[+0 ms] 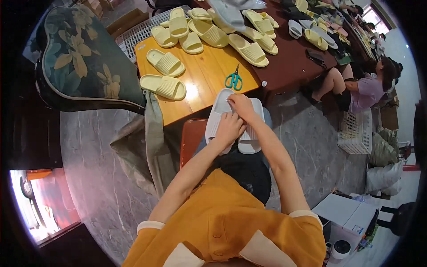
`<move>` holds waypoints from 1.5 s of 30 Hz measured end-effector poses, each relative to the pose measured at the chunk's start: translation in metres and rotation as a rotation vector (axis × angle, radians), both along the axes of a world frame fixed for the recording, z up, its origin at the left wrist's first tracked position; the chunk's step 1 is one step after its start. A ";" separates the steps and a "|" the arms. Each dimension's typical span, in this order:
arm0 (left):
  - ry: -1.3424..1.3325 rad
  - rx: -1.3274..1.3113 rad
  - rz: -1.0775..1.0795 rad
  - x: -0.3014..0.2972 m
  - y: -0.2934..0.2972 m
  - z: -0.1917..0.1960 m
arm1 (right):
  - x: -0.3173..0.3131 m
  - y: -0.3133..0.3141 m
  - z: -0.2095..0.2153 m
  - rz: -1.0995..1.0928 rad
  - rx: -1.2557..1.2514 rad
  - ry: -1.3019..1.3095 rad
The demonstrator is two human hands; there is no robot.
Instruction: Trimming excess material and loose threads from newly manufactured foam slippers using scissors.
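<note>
A pair of pale grey slippers rests on my lap: the left slipper (pixel 220 99) and, close beside it, the right slipper (pixel 250 147). My left hand (pixel 229 128) lies closed over the ribbed strap of the left slipper, fingers curled. Just above it, my right hand (pixel 242 108) is also closed, its fingertips bent down at the slipper's inner edge; what they pinch, if anything, is hidden. Teal-handled scissors (pixel 234 81) lie on the wooden table (pixel 200 93) beyond my hands. Two yellow slippers sit apart at the table's left, a nearer one (pixel 163 86) and a farther one (pixel 166 62).
Several more yellow slippers (pixel 209 34) crowd the table's far side. A brown-covered table (pixel 284 66) adjoins it, carrying more footwear. Left stands a floral padded chair back (pixel 80 58). At right, a person (pixel 367 91) sits near a white plastic crate (pixel 356 131).
</note>
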State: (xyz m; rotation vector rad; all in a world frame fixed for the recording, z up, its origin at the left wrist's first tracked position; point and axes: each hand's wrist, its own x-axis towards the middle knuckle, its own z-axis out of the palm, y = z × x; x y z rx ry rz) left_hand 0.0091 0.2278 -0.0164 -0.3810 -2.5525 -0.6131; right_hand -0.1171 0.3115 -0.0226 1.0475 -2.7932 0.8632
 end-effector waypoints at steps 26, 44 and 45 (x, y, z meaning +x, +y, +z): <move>-0.065 -0.015 0.009 0.001 0.003 0.004 | -0.032 -0.019 -0.035 0.037 0.135 0.173; -0.166 0.001 -0.006 -0.002 0.009 0.003 | -0.113 0.099 -0.009 -0.555 0.027 0.210; -0.173 -0.007 0.002 -0.001 0.009 0.002 | -0.114 0.096 -0.013 -0.547 0.092 0.198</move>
